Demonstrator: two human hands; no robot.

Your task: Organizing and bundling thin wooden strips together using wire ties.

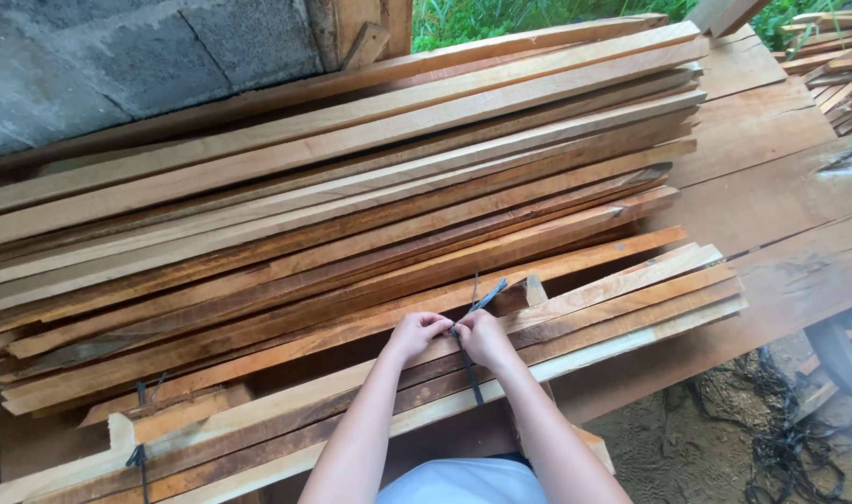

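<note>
Left hand point(415, 333): clenched at the knot of a dark strap point(470, 369), fingers pinched on it, resting on the front bundle of slats point(622, 303).
Right hand point(482, 336): grip closed on the same strap, touching the left hand.
Strap: wrapped across the bundle, its loose ends seen sticking up behind the knuckles.
Second strap point(139, 457): seen tied round the bundle's left end.
Counter point(771, 187): weathered planks, carrying the wood.
Larger stack point(351, 177): long boards piled just behind the bundle.
Block wall point(118, 65): grey, seen beyond the stack.
Greenery point(501, 14): glimpsed at the top edge.
</note>
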